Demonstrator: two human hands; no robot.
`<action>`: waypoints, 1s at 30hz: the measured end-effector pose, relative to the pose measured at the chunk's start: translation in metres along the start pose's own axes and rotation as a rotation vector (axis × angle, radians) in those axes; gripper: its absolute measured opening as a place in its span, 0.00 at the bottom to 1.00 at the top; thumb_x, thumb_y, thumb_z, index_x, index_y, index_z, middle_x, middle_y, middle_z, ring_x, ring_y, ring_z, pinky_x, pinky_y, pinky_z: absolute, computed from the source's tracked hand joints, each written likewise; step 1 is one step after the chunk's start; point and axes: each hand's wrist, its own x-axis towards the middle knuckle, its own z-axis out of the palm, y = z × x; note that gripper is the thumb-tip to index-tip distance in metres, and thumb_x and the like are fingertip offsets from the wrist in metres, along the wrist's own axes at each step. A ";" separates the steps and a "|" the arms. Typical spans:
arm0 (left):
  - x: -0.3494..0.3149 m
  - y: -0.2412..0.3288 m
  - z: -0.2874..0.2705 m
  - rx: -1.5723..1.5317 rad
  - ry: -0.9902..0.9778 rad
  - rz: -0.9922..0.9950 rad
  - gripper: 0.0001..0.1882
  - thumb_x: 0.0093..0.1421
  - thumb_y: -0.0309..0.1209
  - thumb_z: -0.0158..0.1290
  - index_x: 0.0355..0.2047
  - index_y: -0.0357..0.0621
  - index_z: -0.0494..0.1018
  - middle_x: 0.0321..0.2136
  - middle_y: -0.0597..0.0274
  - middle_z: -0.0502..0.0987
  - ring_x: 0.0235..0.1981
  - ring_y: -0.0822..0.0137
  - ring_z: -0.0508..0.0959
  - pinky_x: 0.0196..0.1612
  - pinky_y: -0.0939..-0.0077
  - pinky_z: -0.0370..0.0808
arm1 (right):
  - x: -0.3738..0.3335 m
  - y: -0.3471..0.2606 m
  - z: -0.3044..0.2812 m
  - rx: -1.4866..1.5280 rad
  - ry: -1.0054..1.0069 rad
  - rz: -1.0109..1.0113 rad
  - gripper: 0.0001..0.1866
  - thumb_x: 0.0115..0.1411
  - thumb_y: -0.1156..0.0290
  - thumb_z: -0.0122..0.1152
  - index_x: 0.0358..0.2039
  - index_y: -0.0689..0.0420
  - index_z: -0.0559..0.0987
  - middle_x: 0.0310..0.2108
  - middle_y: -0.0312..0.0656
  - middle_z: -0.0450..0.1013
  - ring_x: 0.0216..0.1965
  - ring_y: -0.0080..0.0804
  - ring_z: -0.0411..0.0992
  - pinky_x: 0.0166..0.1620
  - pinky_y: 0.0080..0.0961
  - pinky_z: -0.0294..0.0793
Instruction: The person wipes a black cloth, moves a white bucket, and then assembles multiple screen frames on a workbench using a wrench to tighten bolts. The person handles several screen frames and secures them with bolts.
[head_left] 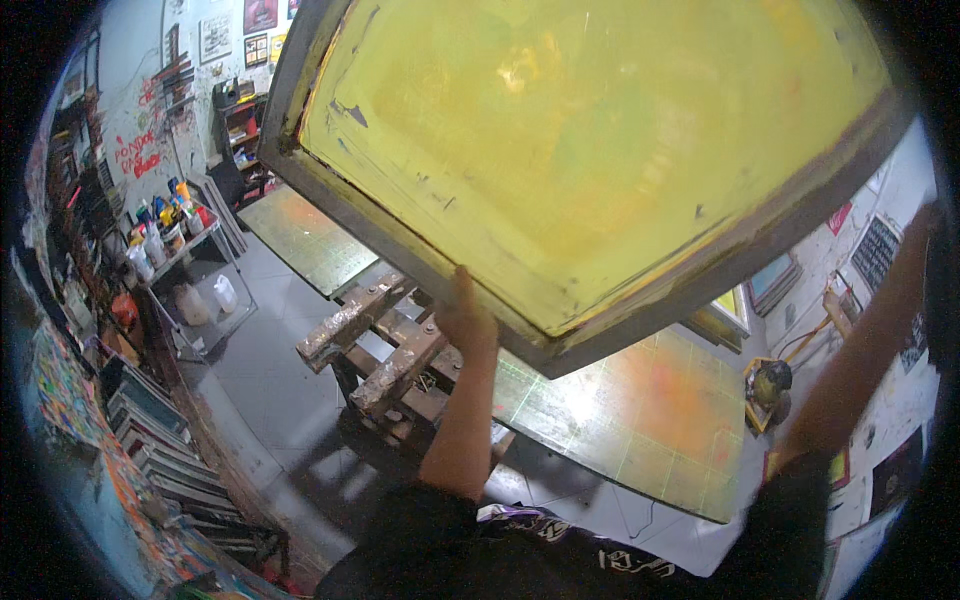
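Observation:
A large screen-printing frame [640,180] with yellow-green mesh and a dark, worn border is held up, tilted, across the upper part of the view. My left hand [468,320] grips its lower left edge, the thumb over the border and the fingers hidden behind. Raised on the right, my right forearm [862,345] reaches toward the frame's right side. The right hand fades into the dark rim of the picture, so its fingers cannot be made out. Below the frame lies a printing board [640,410] with orange stains and green grid lines.
A second stained board [305,240] and a metal-armed press [400,350] stand beneath the frame. Left, a cart [205,300] carries bottles and tubs; several frames [165,470] lean along the wall. Another yellow-meshed frame [735,312] lies behind the near board.

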 end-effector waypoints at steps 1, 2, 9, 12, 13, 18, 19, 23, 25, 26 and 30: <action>0.008 0.015 -0.008 0.026 0.004 0.064 0.24 0.49 0.43 0.52 0.32 0.27 0.68 0.31 0.50 0.72 0.33 0.62 0.71 0.35 0.71 0.66 | -0.063 0.026 0.027 0.095 0.063 0.039 0.20 0.57 0.63 0.44 0.47 0.61 0.63 0.44 0.44 0.62 0.45 0.33 0.60 0.47 0.30 0.58; -0.002 0.015 0.007 0.000 -0.044 0.057 0.25 0.49 0.43 0.52 0.32 0.27 0.68 0.32 0.49 0.72 0.33 0.61 0.71 0.36 0.70 0.66 | -0.114 0.028 0.042 0.125 0.109 0.082 0.20 0.57 0.63 0.43 0.47 0.61 0.62 0.45 0.44 0.61 0.46 0.33 0.59 0.48 0.30 0.57; -0.058 -0.040 0.070 0.108 -0.103 0.184 0.27 0.51 0.47 0.48 0.34 0.27 0.67 0.31 0.47 0.72 0.33 0.58 0.71 0.38 0.69 0.65 | -0.253 0.085 0.110 -0.462 0.355 0.344 0.19 0.57 0.64 0.43 0.44 0.65 0.65 0.42 0.50 0.64 0.43 0.33 0.63 0.45 0.26 0.61; -0.067 -0.016 0.065 0.049 -0.146 0.061 0.25 0.54 0.45 0.44 0.35 0.30 0.67 0.31 0.44 0.71 0.34 0.56 0.71 0.38 0.68 0.65 | -0.245 0.089 0.107 -0.523 0.401 0.422 0.23 0.57 0.55 0.42 0.38 0.65 0.68 0.33 0.49 0.68 0.35 0.33 0.65 0.39 0.26 0.62; -0.062 -0.016 0.057 0.132 -0.371 -0.030 0.24 0.54 0.45 0.44 0.35 0.29 0.66 0.30 0.45 0.71 0.34 0.56 0.71 0.38 0.69 0.65 | -0.239 0.097 0.100 -0.601 0.408 0.306 0.23 0.57 0.54 0.42 0.38 0.65 0.68 0.32 0.48 0.68 0.34 0.33 0.65 0.39 0.25 0.62; 0.040 0.032 -0.037 0.390 0.030 0.547 0.29 0.52 0.39 0.46 0.46 0.28 0.53 0.41 0.45 0.61 0.44 0.54 0.62 0.48 0.65 0.56 | -0.196 0.105 0.060 -0.283 0.294 0.189 0.25 0.56 0.55 0.45 0.47 0.62 0.63 0.31 0.41 0.69 0.31 0.24 0.65 0.36 0.19 0.63; 0.074 0.050 -0.040 0.340 0.161 0.660 0.31 0.52 0.38 0.47 0.49 0.28 0.50 0.43 0.45 0.59 0.46 0.53 0.60 0.50 0.64 0.54 | -0.184 0.115 0.030 -0.349 0.217 0.201 0.25 0.56 0.55 0.45 0.48 0.61 0.62 0.31 0.41 0.70 0.30 0.22 0.65 0.35 0.17 0.63; 0.184 0.091 -0.051 0.119 -0.600 0.416 0.32 0.54 0.50 0.41 0.49 0.35 0.56 0.43 0.54 0.64 0.47 0.63 0.62 0.51 0.69 0.54 | -0.153 0.109 0.055 -0.403 0.167 0.247 0.25 0.56 0.57 0.46 0.50 0.59 0.62 0.31 0.41 0.71 0.28 0.18 0.66 0.33 0.14 0.64; 0.177 0.092 -0.056 0.069 -0.787 0.192 0.31 0.53 0.50 0.43 0.48 0.37 0.59 0.44 0.57 0.64 0.46 0.66 0.63 0.51 0.73 0.55 | -0.137 0.114 0.069 -0.386 0.106 0.306 0.25 0.55 0.58 0.48 0.49 0.59 0.63 0.32 0.42 0.71 0.30 0.19 0.66 0.34 0.14 0.64; 0.163 0.093 -0.056 0.062 -0.774 0.109 0.30 0.53 0.47 0.47 0.48 0.36 0.59 0.45 0.59 0.63 0.45 0.66 0.63 0.50 0.76 0.56 | -0.128 0.117 0.077 -0.379 0.073 0.334 0.25 0.55 0.58 0.49 0.49 0.59 0.63 0.33 0.42 0.71 0.31 0.20 0.67 0.35 0.15 0.64; 0.121 0.078 -0.064 0.194 -0.702 0.191 0.26 0.52 0.39 0.49 0.47 0.38 0.57 0.41 0.60 0.66 0.42 0.68 0.66 0.47 0.75 0.61 | -0.079 0.185 0.088 -0.439 -0.160 0.331 0.23 0.55 0.59 0.49 0.46 0.61 0.67 0.29 0.39 0.71 0.26 0.21 0.66 0.31 0.16 0.65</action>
